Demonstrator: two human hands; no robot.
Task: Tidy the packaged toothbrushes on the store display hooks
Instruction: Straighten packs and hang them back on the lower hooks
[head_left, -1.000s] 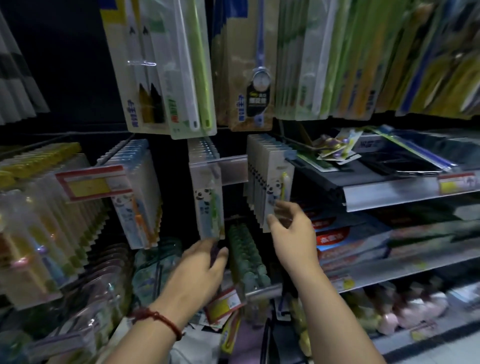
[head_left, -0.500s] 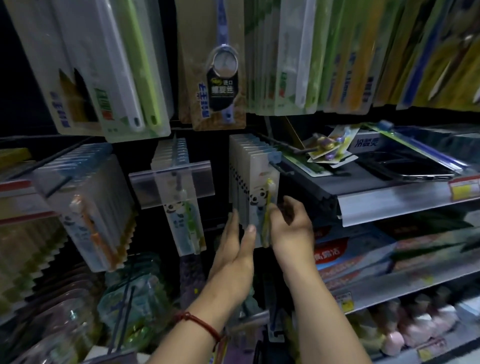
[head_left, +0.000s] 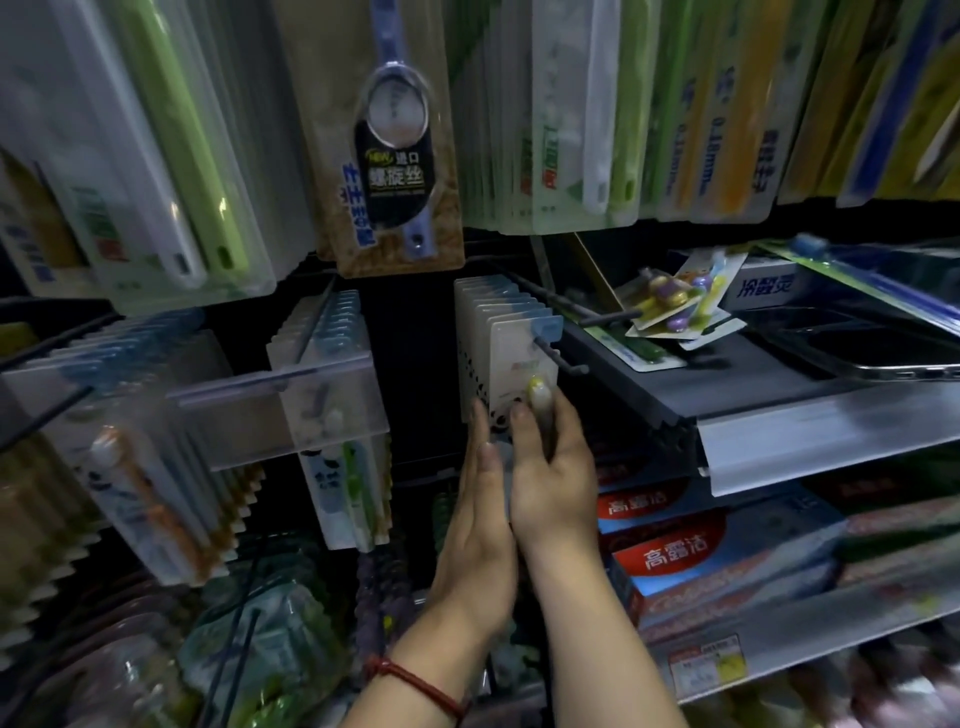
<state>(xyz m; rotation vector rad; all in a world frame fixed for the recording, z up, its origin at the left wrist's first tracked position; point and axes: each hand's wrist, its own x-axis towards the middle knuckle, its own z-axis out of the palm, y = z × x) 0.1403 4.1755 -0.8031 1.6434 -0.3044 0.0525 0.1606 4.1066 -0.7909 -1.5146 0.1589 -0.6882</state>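
A row of white panda-print toothbrush packs (head_left: 511, 348) hangs on a metal hook (head_left: 563, 361) at the centre. My left hand (head_left: 480, 519) lies flat against the left side of the row's lower part. My right hand (head_left: 553, 478) presses the front pack, which holds a yellow brush, from the right, fingers over its face. The two hands squeeze the stack between them. Further left hang a row with green brushes (head_left: 343, 431) and a row with orange brushes (head_left: 150, 483).
Tall toothbrush packs (head_left: 597, 114) hang from the upper hooks, close above my hands. A black shelf (head_left: 727, 384) to the right carries loose kids' brush cards (head_left: 675, 306). Red toothpaste boxes (head_left: 691, 551) fill the shelf below. A clear price-tag holder (head_left: 280, 405) crosses the middle row.
My left hand left the green-brush row and came right to the yellow-brush row. Both hands now close on that stack, and my view has moved nearer.
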